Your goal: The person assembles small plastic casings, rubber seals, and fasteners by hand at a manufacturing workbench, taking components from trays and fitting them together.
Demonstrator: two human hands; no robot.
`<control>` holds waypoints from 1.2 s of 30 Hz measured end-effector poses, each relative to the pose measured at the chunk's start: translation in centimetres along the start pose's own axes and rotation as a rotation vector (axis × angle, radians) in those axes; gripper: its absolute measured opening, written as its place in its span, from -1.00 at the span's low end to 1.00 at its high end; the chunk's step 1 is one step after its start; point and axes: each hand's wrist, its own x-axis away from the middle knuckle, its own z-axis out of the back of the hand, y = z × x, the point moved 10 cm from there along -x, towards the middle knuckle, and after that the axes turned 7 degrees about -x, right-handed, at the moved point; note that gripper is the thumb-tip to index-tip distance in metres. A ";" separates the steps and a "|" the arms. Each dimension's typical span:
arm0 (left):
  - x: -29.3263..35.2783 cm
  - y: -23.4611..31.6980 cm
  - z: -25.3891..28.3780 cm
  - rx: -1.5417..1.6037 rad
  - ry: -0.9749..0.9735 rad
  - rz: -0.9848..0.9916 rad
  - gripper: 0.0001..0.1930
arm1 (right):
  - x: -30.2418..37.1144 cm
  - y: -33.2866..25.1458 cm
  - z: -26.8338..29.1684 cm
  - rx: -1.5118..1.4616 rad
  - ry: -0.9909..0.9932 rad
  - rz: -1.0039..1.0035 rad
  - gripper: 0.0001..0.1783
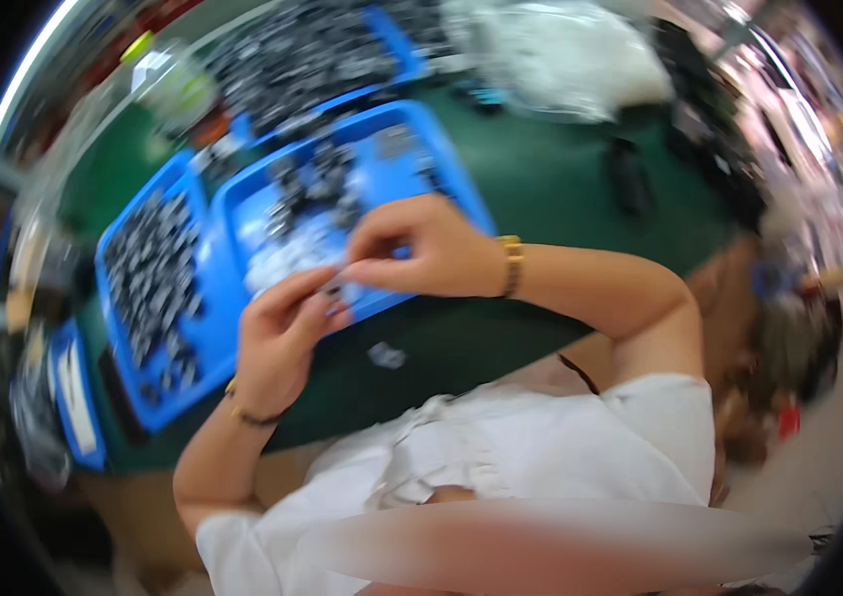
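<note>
My left hand (282, 336) and my right hand (426, 250) meet over the front edge of a blue tray (461, 184). Between the fingertips of my left hand is a small greyish part (332, 289), mostly covered and too blurred to name. The thumb and forefinger of my right hand pinch together against it; whether they grip the same part or another is hidden. Just beyond my hands, the tray holds small white pieces (287, 260) and a heap of small black pieces (317, 184). A small whitish piece (386, 355) lies on the green tabletop (441, 333) nearer to me.
Left stands another blue tray (155, 412) of small dark pieces. Farther back, another tray holds a large heap of dark pieces (302, 60). A clear bottle with a yellow cap (168, 84), a white plastic bag (570, 60) and a dark object (630, 177) stand around the table.
</note>
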 end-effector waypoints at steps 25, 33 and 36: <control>0.0 1.4 -0.2 -0.013 -0.055 -0.065 -0.69 | 0.5 3.0 -1.5 -0.302 -0.195 -0.513 -0.81; -0.1 0.4 0.0 0.116 -0.061 0.058 -0.67 | 0.8 3.2 -1.3 -0.337 -0.144 -0.499 -0.79; -0.2 0.5 0.1 0.162 -0.071 0.020 -0.69 | 0.9 2.9 -1.6 -0.335 -0.102 -0.456 -0.80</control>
